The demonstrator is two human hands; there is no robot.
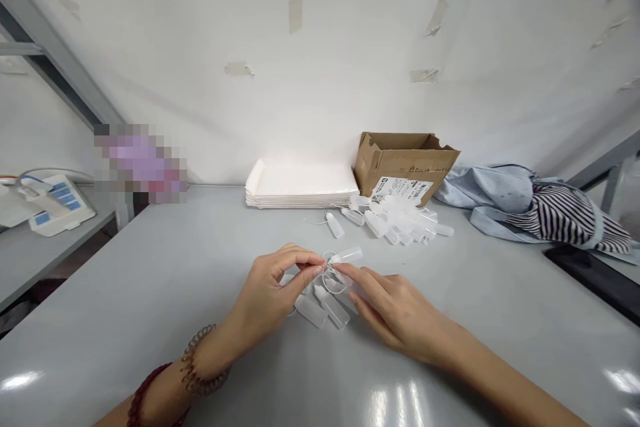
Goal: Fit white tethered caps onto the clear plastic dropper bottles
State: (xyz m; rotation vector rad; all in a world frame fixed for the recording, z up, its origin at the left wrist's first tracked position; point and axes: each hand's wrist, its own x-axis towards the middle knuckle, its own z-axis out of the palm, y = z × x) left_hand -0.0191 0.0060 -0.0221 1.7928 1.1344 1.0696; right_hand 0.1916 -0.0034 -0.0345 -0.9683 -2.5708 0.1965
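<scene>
My left hand (280, 280) is closed in a pinch, thumb against index finger. At its fingertips is something small and partly hidden, perhaps with a metallic glint. From the other side my right hand (400, 310) meets it, its index fingertip at the same spot and its thumb bent lower down. What lies between those right fingers is mostly hidden and looks translucent. A thin white loop (334, 285) hangs just below the fingertips. Beneath and around both hands lie several small translucent plastic bottles (333, 307) with narrow tips; one bottle (347, 255) lies just behind the fingers.
Farther back is a pile of similar bottles (400, 220), before an open cardboard box (407, 163). A stack of white padded envelopes (305, 180) lies left of the box. On the right are a bundled cloth bag (500, 197) and a dark phone-like object (595, 277) on the grey table (150, 267).
</scene>
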